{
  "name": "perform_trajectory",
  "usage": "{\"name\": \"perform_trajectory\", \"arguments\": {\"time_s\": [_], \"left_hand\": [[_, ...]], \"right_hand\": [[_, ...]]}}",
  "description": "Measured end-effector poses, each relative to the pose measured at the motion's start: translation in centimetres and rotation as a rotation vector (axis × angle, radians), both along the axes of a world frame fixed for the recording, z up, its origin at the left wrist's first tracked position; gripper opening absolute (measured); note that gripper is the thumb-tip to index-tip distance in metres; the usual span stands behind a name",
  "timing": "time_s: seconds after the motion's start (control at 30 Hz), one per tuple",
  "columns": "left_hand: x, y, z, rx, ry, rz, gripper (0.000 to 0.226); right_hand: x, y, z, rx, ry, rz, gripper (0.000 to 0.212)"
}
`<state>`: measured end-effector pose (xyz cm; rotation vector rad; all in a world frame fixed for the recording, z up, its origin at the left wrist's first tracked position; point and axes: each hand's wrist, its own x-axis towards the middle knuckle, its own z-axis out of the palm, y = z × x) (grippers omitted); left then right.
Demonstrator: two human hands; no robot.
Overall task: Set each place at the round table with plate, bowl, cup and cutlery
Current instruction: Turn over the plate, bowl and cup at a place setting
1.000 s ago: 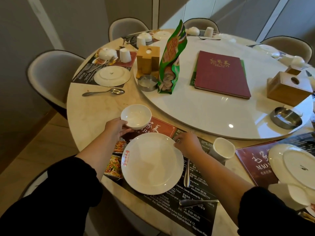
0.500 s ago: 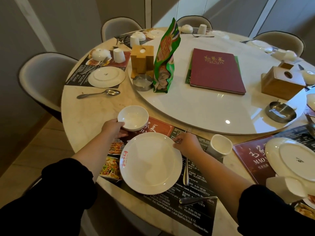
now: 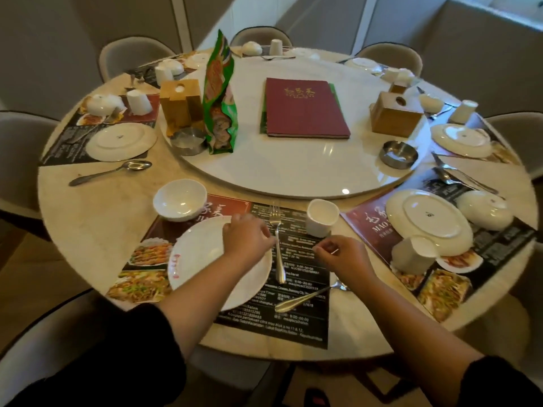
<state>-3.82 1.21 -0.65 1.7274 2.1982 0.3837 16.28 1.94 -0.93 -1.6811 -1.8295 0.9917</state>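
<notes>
Our left hand (image 3: 246, 236) has left the bowl (image 3: 179, 199) for the right rim of the plate (image 3: 202, 254) beside the fork (image 3: 277, 251). Its fingers are curled, but we cannot tell their grip. Our right hand (image 3: 343, 257) hovers right of the fork, loosely curled and empty.

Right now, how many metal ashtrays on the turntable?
2. One ashtray sits on the turntable's left edge beside the green snack bag; the other on its right edge, near the wooden box. The bag may hide more.

The lone head camera looks forward and steeply down from the near edge of the table (image 3: 97, 227), close above the nearest plate (image 3: 199, 254), wide enough to take in the far chairs (image 3: 132, 55).
</notes>
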Motion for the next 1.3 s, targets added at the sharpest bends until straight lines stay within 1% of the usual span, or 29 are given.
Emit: {"name": "perform_trajectory", "arguments": {"time_s": [0.17,0.27,0.37,0.47,0.57,0.67,0.77,0.87,0.93,1.0,1.07,1.17,1.3], "left_hand": [[2.7,2.4,-2.6,-0.199,0.297,-0.016,0.055],[3.6,3.1,-2.9,-0.23,0.381,0.001,0.051],[4.4,3.9,-3.1,-0.275,0.354,0.083,0.045],[5.3,4.0,-2.8,-0.307,0.275,0.174,0.044],[5.9,3.7,-2.0,-0.25,0.163,0.291,0.04],[5.8,3.0,-0.8,-0.221,0.088,0.395,0.042],[4.9,1.9,0.0,-0.226,-0.001,0.459,0.043],[3.8,0.4,0.3,-0.147,-0.161,0.463,0.038],[3.2,-1.0,0.6,-0.058,-0.329,0.458,0.03],[2.8,-2.4,1.0,-0.008,-0.473,0.432,0.022],[2.3,-3.9,1.2,-0.017,-0.575,0.405,0.014],[1.3,-5.7,1.4,-0.069,-0.661,0.387,0.021],[-1.0,-7.9,1.5,-0.119,-0.798,0.384,0.008]], "right_hand": [[2.7,-0.9,-0.1,-0.011,-0.086,-0.002,0.005],[3.7,-1.2,-0.4,-0.06,-0.116,0.006,0.007],[4.6,-1.7,-0.7,-0.108,-0.122,0.023,0.007],[5.4,-2.4,-0.6,-0.193,-0.11,0.04,0.01],[5.5,-3.6,-0.6,-0.318,-0.076,0.051,0.016],[5.2,-5.0,-0.6,-0.481,0.104,-0.006,0.019],[4.3,-5.6,-0.7,-0.641,0.329,-0.174,0.02],[3.3,-5.8,-1.6,-0.658,0.368,-0.292,0.026],[2.8,-6.0,-2.1,-0.669,0.372,-0.352,0.03],[2.4,-6.0,-2.3,-0.671,0.373,-0.416,0.032],[1.9,-5.7,-2.3,-0.679,0.375,-0.484,0.034],[1.0,-5.4,-2.2,-0.702,0.369,-0.554,0.037],[-0.4,-5.4,-2.4,-0.601,0.308,-0.674,0.031]]}}
